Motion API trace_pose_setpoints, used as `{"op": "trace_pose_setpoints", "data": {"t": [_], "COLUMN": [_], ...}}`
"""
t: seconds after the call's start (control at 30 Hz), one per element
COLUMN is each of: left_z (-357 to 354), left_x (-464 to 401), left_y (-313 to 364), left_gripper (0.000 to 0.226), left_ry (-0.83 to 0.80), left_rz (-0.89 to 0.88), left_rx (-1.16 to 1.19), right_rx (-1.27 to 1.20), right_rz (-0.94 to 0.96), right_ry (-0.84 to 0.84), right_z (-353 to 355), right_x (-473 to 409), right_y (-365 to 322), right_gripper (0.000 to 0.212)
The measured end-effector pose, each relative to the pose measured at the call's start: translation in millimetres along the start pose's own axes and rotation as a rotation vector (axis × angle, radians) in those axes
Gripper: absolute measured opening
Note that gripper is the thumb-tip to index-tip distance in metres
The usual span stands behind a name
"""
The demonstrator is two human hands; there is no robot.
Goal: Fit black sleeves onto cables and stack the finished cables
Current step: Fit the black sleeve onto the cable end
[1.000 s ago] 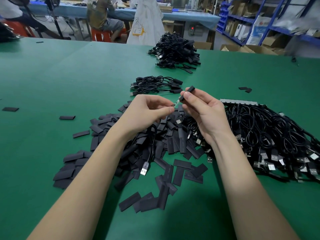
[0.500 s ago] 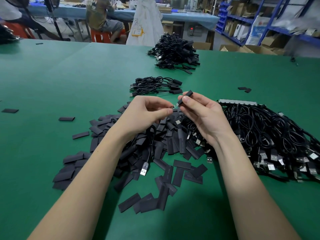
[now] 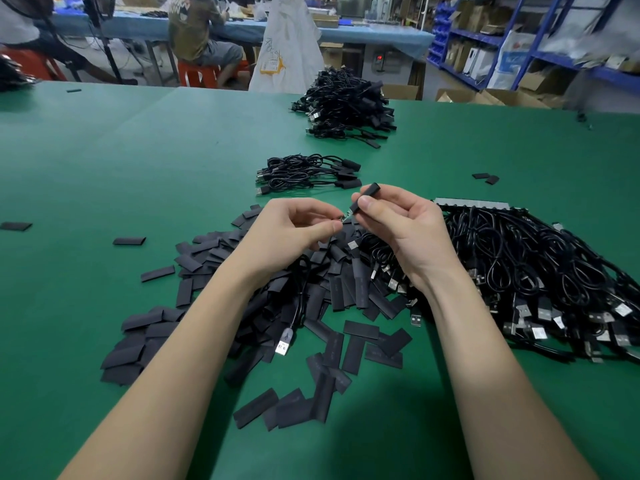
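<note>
My right hand (image 3: 405,233) pinches a black sleeve (image 3: 366,196) that points up and away. My left hand (image 3: 294,230) pinches the small metal end of a black cable (image 3: 299,299) right at the sleeve's lower mouth. That cable hangs below my left wrist, its USB plug (image 3: 284,341) resting among the loose sleeves. A heap of flat black sleeves (image 3: 214,292) lies under both hands. A big tangle of bare cables (image 3: 540,278) lies to the right. A small stack of sleeved cables (image 3: 308,174) lies just beyond my hands.
A larger pile of cables (image 3: 346,105) sits farther back on the green table (image 3: 104,161). Stray sleeves (image 3: 129,241) lie at the left and at the right (image 3: 486,177). People sit at a blue bench behind; shelving stands at the back right.
Both hands have stayed together over the sleeve heap with only slight shifts. The cable tip is still at the sleeve's mouth.
</note>
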State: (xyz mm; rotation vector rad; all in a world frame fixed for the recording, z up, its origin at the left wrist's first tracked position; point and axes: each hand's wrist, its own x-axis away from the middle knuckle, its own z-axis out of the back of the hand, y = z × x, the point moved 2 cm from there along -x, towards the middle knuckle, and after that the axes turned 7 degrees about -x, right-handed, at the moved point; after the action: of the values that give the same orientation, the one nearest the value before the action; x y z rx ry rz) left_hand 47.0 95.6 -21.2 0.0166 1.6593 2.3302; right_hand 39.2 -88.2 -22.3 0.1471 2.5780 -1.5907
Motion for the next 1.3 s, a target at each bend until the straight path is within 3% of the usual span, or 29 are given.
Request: {"op": "trace_pose_setpoints", "data": {"t": [0.47,1.1,1.3], "left_z": [-0.3,-1.4,1.4], "left_x": [1.8,-1.4,-2.4], "left_y": [3.7,3.4,1.8], "left_gripper": [0.008,0.009,0.023], "left_ry": [0.019,-0.007,0.006], "left_rz": [0.014,-0.084,-0.015], "left_rx": [-0.009,-0.041,-0.036], "right_rx": [-0.042,-0.015,-0.072], "right_rz": [-0.019,-0.086,-0.088], "right_ry": [0.053,-0.044,0.030], "right_z": [0.2,2.9,1.7], "right_x": [1.2,0.2,-0.9], "right_y": [-1.5,1.8,4.2], "right_gripper": [0.012,0.013,0.014]}}
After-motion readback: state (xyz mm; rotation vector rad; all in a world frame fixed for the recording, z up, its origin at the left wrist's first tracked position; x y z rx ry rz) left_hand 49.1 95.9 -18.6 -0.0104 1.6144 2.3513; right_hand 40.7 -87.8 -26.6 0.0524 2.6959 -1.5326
